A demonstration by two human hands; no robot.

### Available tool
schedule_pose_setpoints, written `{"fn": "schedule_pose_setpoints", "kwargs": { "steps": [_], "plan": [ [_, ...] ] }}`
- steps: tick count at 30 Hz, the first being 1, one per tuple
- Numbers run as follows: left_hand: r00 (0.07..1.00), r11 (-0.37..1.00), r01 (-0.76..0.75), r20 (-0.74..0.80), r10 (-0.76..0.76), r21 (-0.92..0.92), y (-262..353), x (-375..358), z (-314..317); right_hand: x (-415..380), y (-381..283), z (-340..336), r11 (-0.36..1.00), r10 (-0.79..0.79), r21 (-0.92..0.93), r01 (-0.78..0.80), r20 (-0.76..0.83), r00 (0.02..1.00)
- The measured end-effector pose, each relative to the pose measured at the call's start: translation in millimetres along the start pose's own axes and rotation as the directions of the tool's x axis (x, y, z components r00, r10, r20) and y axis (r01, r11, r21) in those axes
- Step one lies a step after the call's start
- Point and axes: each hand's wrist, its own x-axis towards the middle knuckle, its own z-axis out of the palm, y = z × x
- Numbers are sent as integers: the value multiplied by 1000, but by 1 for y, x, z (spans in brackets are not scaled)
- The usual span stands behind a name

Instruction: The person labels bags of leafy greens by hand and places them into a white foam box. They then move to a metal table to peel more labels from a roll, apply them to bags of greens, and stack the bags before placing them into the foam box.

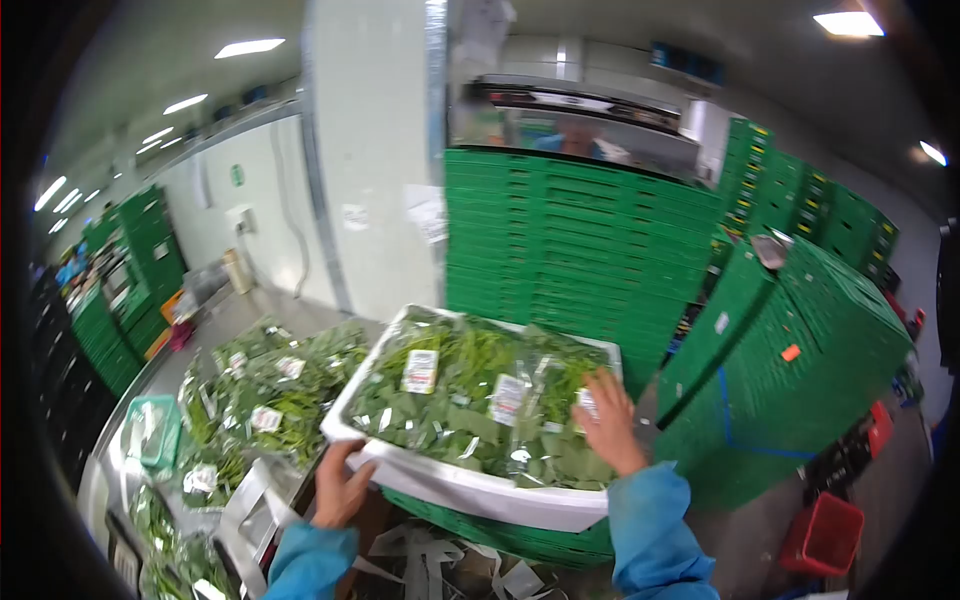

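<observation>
A white foam box [450,472] packed with clear plastic bags of leafy greens [440,395] stands in front of me, on green crates. White labels show on the bags. My right hand [608,425] lies on the bag at the box's right end, its fingers stretched out and partly over a label. At the near left corner of the box is my left hand [342,487], thumb and fingers apart, the fingertips against the corner; a firm grip cannot be made out. Both arms wear blue sleeves.
More bagged greens [265,390] cover the metal table on the left, near a small green basket [152,432]. Tall stacks of green crates [580,250] stand behind the box and to the right. A red bin [822,535] sits on the floor, lower right. White strips [425,560] hang below.
</observation>
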Motion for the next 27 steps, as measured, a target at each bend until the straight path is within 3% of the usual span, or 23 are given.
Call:
{"fn": "schedule_pose_setpoints", "kwargs": {
  "steps": [1, 2, 3, 5, 7, 9, 19, 21, 22, 23, 25, 27],
  "plan": [
    [980, 979, -197, -14, 198, 48, 4, 17, 9, 14, 10, 12, 999, 29, -40, -28, 38, 999],
    [967, 959, -251, 0, 253, 134, 16, 30, 16, 24, 21, 24, 997, 74, -7, -73, 96, 993],
    [969, 949, -243, -1, 248, 200, 0, 41, 27, 30, 28, 38, 993, 107, 24, -112, 159, 981],
    [976, 908, -204, 3, 218, 366, -19, 57, 45, 28, 27, 59, 968, 214, -191, -161, 296, 931],
    [990, 905, -137, 79, 114, 403, -56, 61, 60, 26, 26, 57, 974, 204, -156, -163, 298, 933],
    [984, 847, -173, 55, 168, 503, -66, 52, 68, 25, 26, 55, 972, 214, -159, -172, 307, 927],
    [976, 856, -211, 57, 210, 471, -60, 50, 49, 26, 16, 51, 971, 200, -194, -140, 337, 920],
    [961, 957, -276, 58, 272, 94, -73, 57, 35, 27, 21, 53, 972, 179, -202, -117, 323, 929],
    [977, 977, -211, -17, 212, 34, -76, 59, 24, 25, 24, 54, 977, 134, -199, -76, 298, 945],
    [975, 972, -198, -81, 209, 125, -82, 63, 10, 26, 30, 55, 986, 91, -162, -43, 300, 950],
    [957, 990, -106, -259, 128, 97, -121, 77, -11, 26, 37, 61, 970, 31, -240, 33, 259, 965],
    [919, 986, 51, -394, 17, 161, -160, 90, -35, 24, 41, 63, 980, 65, -201, -13, 258, 964]
  ]
}}
